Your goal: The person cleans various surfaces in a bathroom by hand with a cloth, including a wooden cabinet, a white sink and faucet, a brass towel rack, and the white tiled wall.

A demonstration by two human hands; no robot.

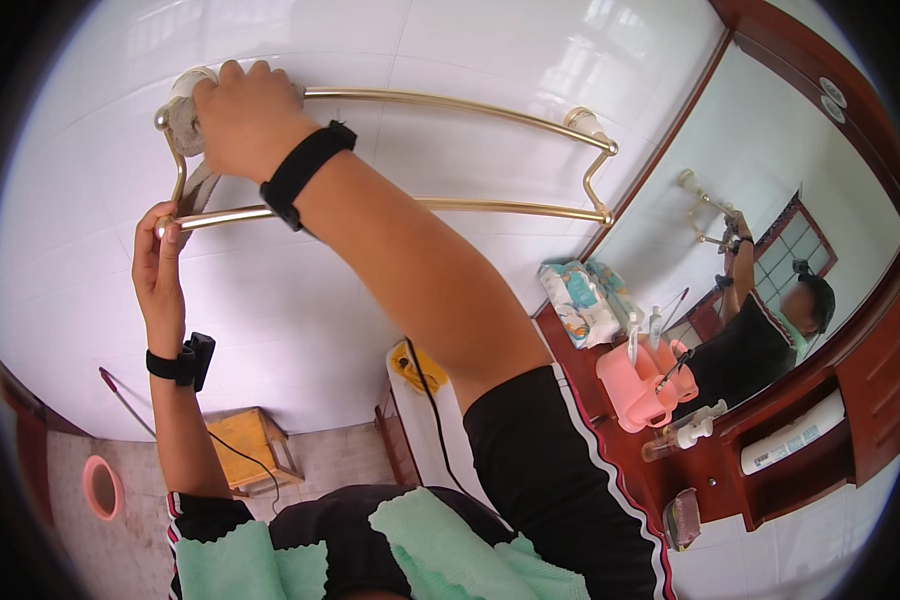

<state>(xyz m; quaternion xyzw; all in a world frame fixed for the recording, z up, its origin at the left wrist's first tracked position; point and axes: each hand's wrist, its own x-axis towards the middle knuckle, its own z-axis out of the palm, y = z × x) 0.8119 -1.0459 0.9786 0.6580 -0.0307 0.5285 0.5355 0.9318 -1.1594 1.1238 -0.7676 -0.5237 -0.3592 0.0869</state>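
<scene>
A gold-coloured metal towel rack (457,101) with two bars is fixed to the white tiled wall. My right hand (251,120) grips a grey cloth (187,131) around the rear bar near the left wall mount; part of the cloth hangs down behind the front bar. With thumb and fingers, my left hand (157,240) pinches the ball end at the front bar's left corner. Both wrists wear black straps. Pale green cloths (450,540) lie over my chest.
At the right stand a wood-framed mirror (810,187), tissue packs (579,300), a pink toothbrush holder (634,382) and pump bottles (675,439) on a red-brown shelf. Below are a wooden stool (247,450), a pink bucket (103,487) and a black cable (431,412).
</scene>
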